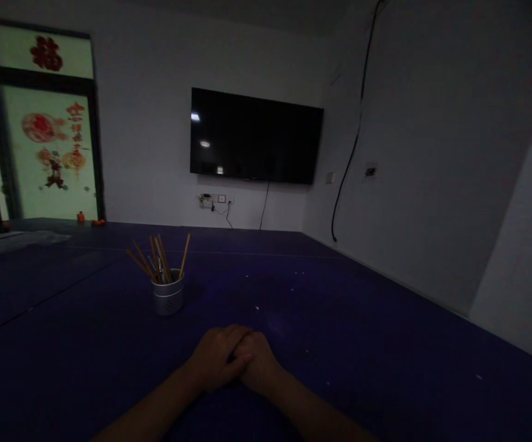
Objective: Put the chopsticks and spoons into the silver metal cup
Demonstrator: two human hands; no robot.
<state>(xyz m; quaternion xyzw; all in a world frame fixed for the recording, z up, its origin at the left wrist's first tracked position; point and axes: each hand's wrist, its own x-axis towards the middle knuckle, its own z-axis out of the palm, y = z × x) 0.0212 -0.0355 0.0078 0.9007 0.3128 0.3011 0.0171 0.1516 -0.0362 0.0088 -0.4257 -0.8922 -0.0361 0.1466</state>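
Note:
My two hands rest together on the dark blue-purple tabletop (123, 350), close in front of me. My left hand (220, 358) lies over the fingers of my right hand, its own fingers across the top and its thumb wrapped round the near side. Beneath it my right hand (260, 362) is curled closed; its fingertips and palm are hidden. Beyond and left of the hands, apart from them, a grey metal cup (169, 299) stands upright. Several thin wooden sticks (161, 258), perhaps brush handles or chopsticks, lean out of it.
Small white scraps (257, 307) dot the tabletop. Clear plastic sheeting (17, 241) lies at the far left, with small orange items (97, 222) near the back edge. A television (254, 136) hangs on the wall above sockets. A black cable (351, 156) dangles down the right wall.

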